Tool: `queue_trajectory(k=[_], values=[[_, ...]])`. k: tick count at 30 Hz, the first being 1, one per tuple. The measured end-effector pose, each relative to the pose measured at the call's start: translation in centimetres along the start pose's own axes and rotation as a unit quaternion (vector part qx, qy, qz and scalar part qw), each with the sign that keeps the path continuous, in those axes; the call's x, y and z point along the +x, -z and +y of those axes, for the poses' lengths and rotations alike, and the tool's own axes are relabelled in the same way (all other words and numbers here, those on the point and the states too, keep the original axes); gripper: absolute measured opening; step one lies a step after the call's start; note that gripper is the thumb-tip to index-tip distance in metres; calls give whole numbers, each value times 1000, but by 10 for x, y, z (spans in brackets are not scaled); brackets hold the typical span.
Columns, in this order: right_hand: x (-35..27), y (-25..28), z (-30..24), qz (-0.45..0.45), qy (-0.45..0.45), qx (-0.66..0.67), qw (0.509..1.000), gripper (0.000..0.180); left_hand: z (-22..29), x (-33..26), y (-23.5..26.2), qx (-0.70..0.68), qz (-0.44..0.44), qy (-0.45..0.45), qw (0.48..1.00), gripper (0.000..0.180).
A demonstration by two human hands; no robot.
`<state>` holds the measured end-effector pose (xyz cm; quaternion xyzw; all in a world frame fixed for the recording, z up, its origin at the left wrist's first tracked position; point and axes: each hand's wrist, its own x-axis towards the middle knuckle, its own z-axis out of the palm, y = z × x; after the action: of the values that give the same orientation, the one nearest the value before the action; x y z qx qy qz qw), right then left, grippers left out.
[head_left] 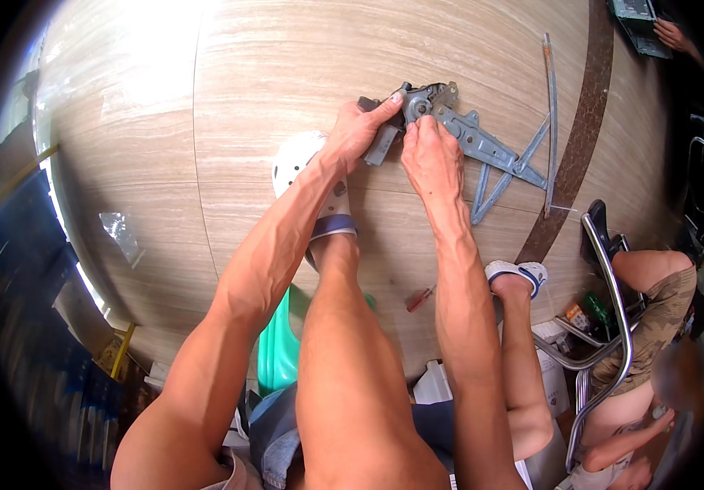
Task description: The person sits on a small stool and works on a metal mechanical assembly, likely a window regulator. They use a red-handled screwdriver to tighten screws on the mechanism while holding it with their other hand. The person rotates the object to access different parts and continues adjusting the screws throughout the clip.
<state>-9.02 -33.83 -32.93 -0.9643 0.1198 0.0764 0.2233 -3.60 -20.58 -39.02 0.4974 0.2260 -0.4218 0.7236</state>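
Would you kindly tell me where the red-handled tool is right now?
In the head view, the red-handled tool lies on the floor, below and right of centre, just left of the right forearm.

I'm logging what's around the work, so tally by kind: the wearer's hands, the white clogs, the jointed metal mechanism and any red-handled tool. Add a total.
Hands: 2 (left hand, right hand)
White clogs: 2 (left clog, right clog)
Jointed metal mechanism: 1
Red-handled tool: 1
Total: 6
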Motion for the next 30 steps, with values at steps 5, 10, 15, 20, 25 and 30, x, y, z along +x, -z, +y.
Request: queue_trajectory(k=[5, 10, 15, 20, 25, 30], values=[[0, 1, 0, -14, 10, -17, 1000, 20, -1, 2, 1, 3, -7, 2, 1000, 36], [1, 0, -1, -14, -4, -29, 999, 21, 2, -2, -2, -4, -7, 1, 1000, 36], [2, -2, -5, -20, -3, -38, 999, 21, -1, 0, 0, -22, 2, -18, 1000, 43], [7, 0, -3, -36, -21, -36, 998, 23, 2, 1, -2, -5, -7, -25, 1000, 41], [10, -2, -4, -40, -52, -23, 998, 27, -2, 4, 2, 19, -27, -30, 999, 38], [-14, -2, 1, 24, -91, 108, 990, 29, 0, -2, 1, 15, -32, 0, 999, 34]])
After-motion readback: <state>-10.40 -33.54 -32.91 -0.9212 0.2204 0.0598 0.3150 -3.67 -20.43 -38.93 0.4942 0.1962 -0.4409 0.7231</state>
